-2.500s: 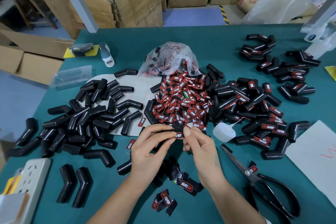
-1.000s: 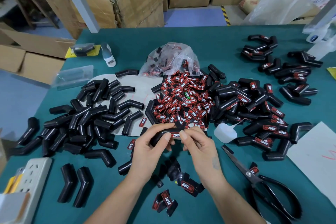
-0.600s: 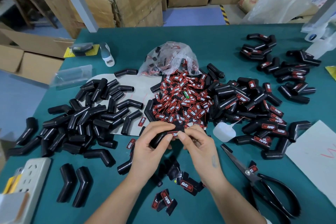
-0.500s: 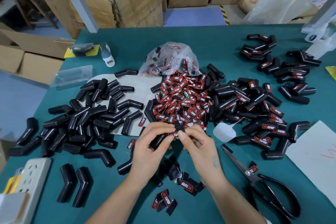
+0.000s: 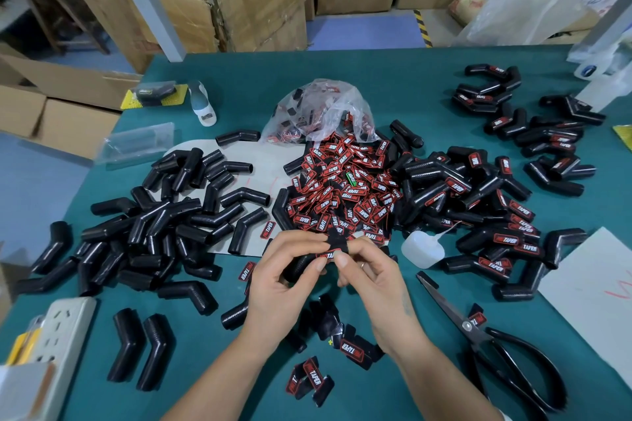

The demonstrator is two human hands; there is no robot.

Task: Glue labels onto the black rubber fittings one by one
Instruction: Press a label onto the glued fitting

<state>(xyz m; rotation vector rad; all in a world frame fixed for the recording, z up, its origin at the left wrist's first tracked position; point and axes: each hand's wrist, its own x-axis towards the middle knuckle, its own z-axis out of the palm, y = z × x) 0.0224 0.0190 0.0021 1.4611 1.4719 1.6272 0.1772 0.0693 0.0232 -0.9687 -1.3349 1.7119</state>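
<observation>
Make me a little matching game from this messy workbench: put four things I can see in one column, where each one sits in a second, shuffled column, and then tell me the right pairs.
Things:
1. scissors
2. glue bottle
3. power strip
4. plastic bag

Places:
A. at the far end of the heap of red labels
B. near left corner of the table
C. near right, beside the right hand
D. just right of the hands, at the edge of the labelled fittings

Pairs: 1-C, 2-D, 3-B, 4-A
</observation>
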